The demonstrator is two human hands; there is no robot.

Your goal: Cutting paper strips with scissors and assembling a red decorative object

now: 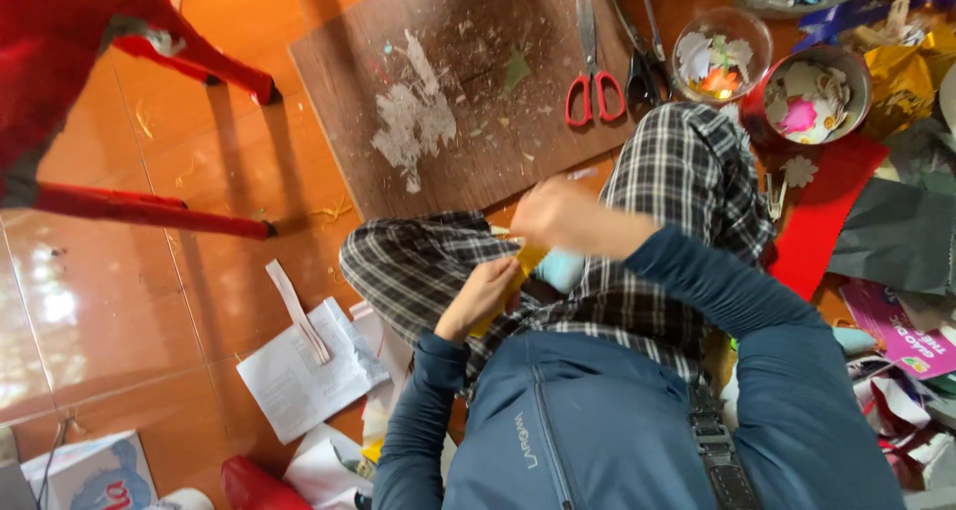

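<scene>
Hands meet over the lap: left hand [485, 293] fingers pinch a yellow paper strip [522, 265], right hand [554, 217] fingers curl closed on its top; red-handled scissors [593, 67] lie on the brown board [438, 102].

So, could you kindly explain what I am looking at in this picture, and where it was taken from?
There is no machine here: a person sits cross-legged on an orange tiled floor, and the one picture comes from a camera worn on their head, looking down over their blue jacket and checked trousers. The left hand and the right hand meet over the lap and together hold a yellow strip of paper; the hands are blurred, so the grip is hard to read. Ahead lies a brown board speckled with paper scraps, with red-handled scissors and a dark-handled pair on it. Beside these stand a clear bowl and a red bowl of paper cut-outs. White papers lie on the floor to the left.
</scene>
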